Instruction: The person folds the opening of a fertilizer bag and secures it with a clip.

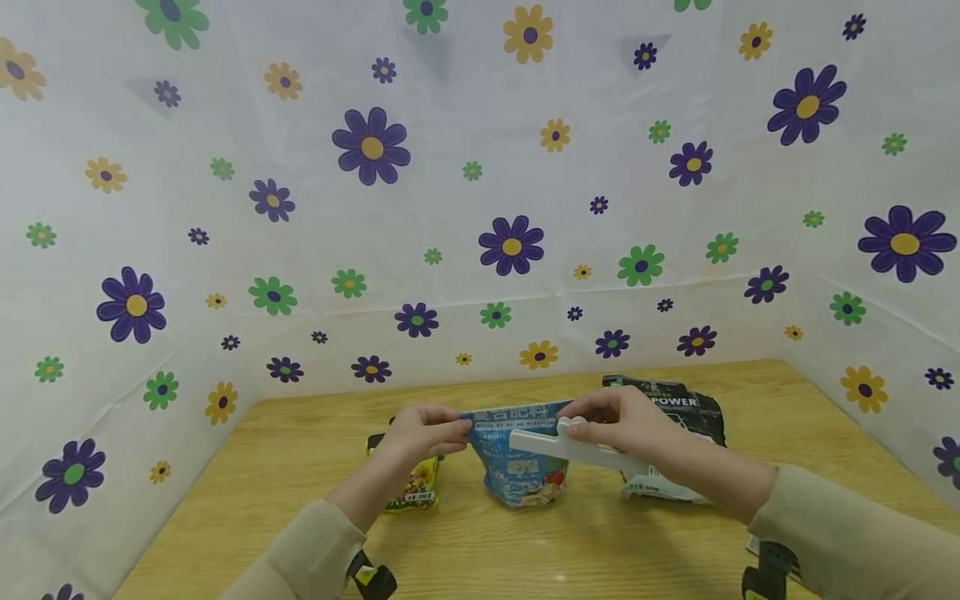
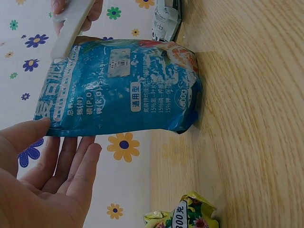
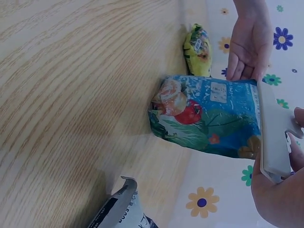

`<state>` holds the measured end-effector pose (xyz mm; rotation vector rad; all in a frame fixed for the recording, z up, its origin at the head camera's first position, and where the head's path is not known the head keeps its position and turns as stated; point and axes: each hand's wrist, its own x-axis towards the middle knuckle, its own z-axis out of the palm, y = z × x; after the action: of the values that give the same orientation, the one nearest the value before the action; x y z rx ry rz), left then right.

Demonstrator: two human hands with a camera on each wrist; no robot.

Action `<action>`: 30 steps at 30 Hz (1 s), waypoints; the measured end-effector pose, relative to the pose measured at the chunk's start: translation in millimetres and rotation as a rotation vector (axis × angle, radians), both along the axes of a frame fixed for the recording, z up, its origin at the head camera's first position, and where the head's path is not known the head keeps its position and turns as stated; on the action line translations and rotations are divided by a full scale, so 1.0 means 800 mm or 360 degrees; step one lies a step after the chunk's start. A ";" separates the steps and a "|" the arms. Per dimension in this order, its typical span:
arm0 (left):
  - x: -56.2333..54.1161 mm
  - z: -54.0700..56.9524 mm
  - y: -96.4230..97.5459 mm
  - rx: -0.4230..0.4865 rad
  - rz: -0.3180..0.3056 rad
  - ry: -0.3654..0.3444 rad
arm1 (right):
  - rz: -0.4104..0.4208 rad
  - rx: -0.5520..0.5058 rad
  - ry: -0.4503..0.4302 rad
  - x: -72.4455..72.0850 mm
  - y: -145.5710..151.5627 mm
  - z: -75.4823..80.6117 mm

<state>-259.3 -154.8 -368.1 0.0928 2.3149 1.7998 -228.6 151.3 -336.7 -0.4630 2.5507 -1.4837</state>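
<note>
A blue fertilizer bag (image 1: 521,477) stands upright on the table, its lower end at the wood. My left hand (image 1: 415,435) pinches its top left corner between thumb and fingers. My right hand (image 1: 628,423) grips a long white bag clip (image 1: 534,444) with a heart-shaped grip, its fingertips right at the bag's top right corner. In the right wrist view the clip (image 3: 271,133) lies along the bag's top edge. Vegetable pictures show on the lower part of the bag (image 3: 199,121) there. Part of the bag's top right is hidden behind the clip and my right hand.
Left of the blue bag sits a small yellow bag (image 1: 423,482), partly behind my left hand. A black and white bag (image 1: 701,412) leans at the right behind my right arm. The flower-printed sheet (image 1: 450,208) rises behind the wooden table (image 1: 300,467).
</note>
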 end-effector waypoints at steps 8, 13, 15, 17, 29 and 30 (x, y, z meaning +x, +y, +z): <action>0.000 -0.004 -0.003 -0.0014 -0.0014 0.0024 | 0.0011 -0.0005 0.0021 0.001 -0.001 0.005; 0.001 -0.003 -0.003 -0.0012 -0.0019 0.0035 | 0.0013 0.0008 0.0016 0.002 -0.002 0.010; 0.001 -0.003 -0.003 -0.0013 -0.0015 0.0031 | 0.0019 0.0010 0.0019 0.002 -0.003 0.012; 0.000 -0.002 -0.002 -0.0008 -0.0009 0.0021 | 0.0022 0.0015 0.0025 0.002 -0.004 0.015; -0.002 0.000 0.000 0.0015 -0.0005 0.0007 | 0.0052 0.0002 0.0058 0.002 -0.015 0.027; -0.002 0.000 0.000 0.0015 -0.0006 0.0009 | 0.0057 -0.0004 0.0059 0.002 -0.015 0.028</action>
<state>-260.7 -154.9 -368.1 0.1041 2.3088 1.8110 -227.2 139.5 -314.6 -0.5387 2.5546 -1.4796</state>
